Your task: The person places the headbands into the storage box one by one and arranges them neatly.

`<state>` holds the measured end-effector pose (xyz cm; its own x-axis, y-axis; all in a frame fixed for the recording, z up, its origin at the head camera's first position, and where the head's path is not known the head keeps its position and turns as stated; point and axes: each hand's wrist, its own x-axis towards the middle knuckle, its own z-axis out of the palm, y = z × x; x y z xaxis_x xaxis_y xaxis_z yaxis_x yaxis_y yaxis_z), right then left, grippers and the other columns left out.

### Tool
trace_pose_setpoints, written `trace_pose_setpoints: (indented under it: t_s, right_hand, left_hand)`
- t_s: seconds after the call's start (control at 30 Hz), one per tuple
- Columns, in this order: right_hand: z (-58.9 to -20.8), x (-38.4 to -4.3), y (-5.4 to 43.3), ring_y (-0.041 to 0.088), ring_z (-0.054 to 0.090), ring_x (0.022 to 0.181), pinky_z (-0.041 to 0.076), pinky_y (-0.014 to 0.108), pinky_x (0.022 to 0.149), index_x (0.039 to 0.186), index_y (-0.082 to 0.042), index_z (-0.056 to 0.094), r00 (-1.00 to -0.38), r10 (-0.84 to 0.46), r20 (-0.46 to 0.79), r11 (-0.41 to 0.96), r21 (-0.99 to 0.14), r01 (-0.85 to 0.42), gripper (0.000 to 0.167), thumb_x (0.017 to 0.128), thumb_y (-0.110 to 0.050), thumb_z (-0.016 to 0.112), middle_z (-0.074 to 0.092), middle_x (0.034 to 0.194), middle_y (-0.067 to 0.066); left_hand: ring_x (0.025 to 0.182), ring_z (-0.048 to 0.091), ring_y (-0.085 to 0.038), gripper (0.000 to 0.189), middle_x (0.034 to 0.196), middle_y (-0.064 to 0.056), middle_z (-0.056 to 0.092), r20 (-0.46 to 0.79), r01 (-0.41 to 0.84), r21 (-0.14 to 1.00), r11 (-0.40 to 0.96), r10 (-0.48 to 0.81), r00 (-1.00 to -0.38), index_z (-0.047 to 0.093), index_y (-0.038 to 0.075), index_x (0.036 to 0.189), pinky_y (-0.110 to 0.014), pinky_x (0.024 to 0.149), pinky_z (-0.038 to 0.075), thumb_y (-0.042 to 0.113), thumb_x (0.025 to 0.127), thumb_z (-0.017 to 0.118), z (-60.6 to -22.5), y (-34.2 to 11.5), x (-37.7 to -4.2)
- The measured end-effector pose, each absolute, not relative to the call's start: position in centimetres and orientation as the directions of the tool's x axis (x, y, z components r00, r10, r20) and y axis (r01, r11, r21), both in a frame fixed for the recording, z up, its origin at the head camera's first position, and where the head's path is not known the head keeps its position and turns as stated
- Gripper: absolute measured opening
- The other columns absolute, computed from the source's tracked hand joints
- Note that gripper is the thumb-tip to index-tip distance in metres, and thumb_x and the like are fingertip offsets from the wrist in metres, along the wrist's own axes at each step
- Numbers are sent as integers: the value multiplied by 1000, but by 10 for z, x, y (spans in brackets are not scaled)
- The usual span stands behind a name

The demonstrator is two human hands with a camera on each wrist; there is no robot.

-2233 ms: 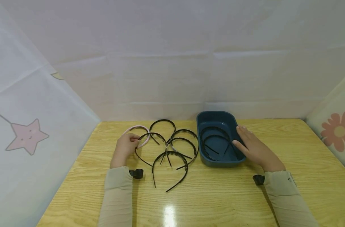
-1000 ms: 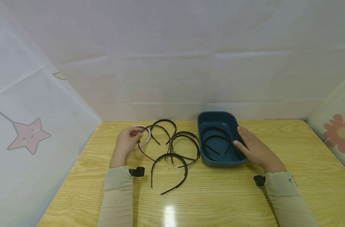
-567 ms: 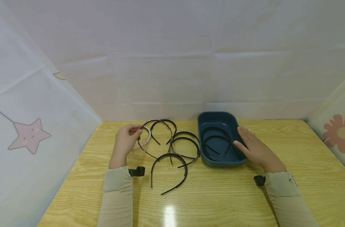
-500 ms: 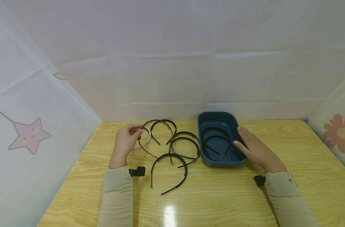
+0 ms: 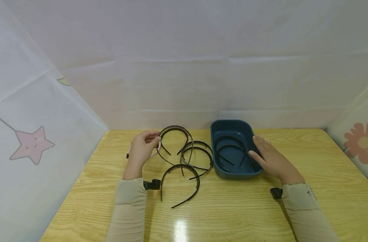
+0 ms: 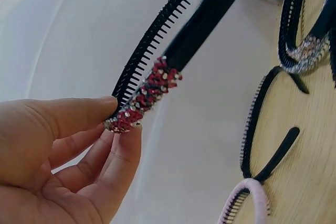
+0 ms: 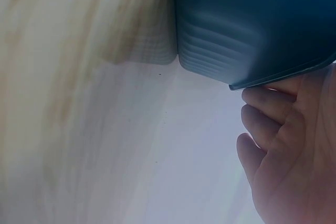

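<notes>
My left hand (image 5: pixel 143 148) pinches a black toothed headband (image 6: pixel 147 100) between thumb and fingers, at a section covered in red and silver stones. In the head view this headband is raised over the back left of the table and overlaps a plain black headband (image 5: pixel 165 149) behind it. A pink headband (image 6: pixel 254 192) lies below the left hand, partly hidden by it in the head view. My right hand (image 5: pixel 276 163) rests on the right rim of a dark blue plastic basin (image 5: pixel 232 175), fingers extended and thumb over the edge. Black headbands (image 5: pixel 230 137) lie inside the basin.
Two overlapping headbands (image 5: pixel 212 161) with silvery stones lie just left of the basin. Another black headband (image 5: pixel 199 183) sits nearer the front of the wooden table (image 5: pixel 226 215). A pale printed cloth (image 5: pixel 184 84) hangs behind and at both sides.
My left hand has taken the stone-covered headband off the table and moved it up and to the right. The pink headband has shifted underneath. The right hand stays at the basin.
</notes>
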<state>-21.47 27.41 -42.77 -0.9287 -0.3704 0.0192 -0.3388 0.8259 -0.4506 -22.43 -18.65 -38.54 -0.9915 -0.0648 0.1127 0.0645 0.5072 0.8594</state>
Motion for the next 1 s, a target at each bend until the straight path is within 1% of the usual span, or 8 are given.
trace_pose_setpoints:
  t_s: [0.13,0.33,0.53,0.7,0.8,1.0]
  right_hand:
    - [-428,-215,274,47,6,152,7,60,123,162,-2,10,-928,-371,20,825,-451,-339,77,109,-48,40,9,166,28]
    - [-427,-215,273,46,6,152,5,57,125,162,-1,10,-927,-373,25,825,-448,-344,76,109,-48,40,9,166,28]
    - [-427,-214,274,46,6,152,3,55,125,162,0,11,-928,-371,26,825,-449,-342,76,109,-47,40,9,166,27]
    - [-428,-215,274,45,6,153,3,53,125,162,0,11,-927,-374,28,822,-453,-345,76,109,-47,40,8,166,27]
    - [-428,-214,274,45,5,153,3,54,125,162,0,11,-926,-377,29,819,-456,-348,76,109,-47,40,8,166,27]
    - [-427,-213,274,45,5,153,6,59,124,162,-2,10,-927,-375,22,821,-457,-343,76,109,-48,41,7,166,27]
  left_hand:
    - [114,64,-28,32,124,-12,67,113,79,890,450,-51,-992,67,10,131,-43,98,54,20,101,66,-386,-182,-225]
    - [112,65,-26,33,123,-11,66,88,69,932,355,-36,-995,67,9,130,-35,90,59,21,100,68,-390,-172,-227]
    - [111,66,-25,33,122,-13,66,73,64,965,253,-25,-997,68,7,129,-29,88,59,18,98,70,-396,-156,-231]
    - [110,66,-27,33,121,-14,65,52,52,990,135,6,-999,68,5,129,-29,87,60,15,98,70,-400,-143,-231]
    - [112,65,-31,32,119,-14,65,44,46,996,80,22,-999,68,4,128,-29,87,59,12,97,70,-401,-135,-230]
    - [111,65,-32,31,117,-13,67,25,27,999,46,31,-999,69,3,127,-30,86,60,10,97,71,-402,-119,-228]
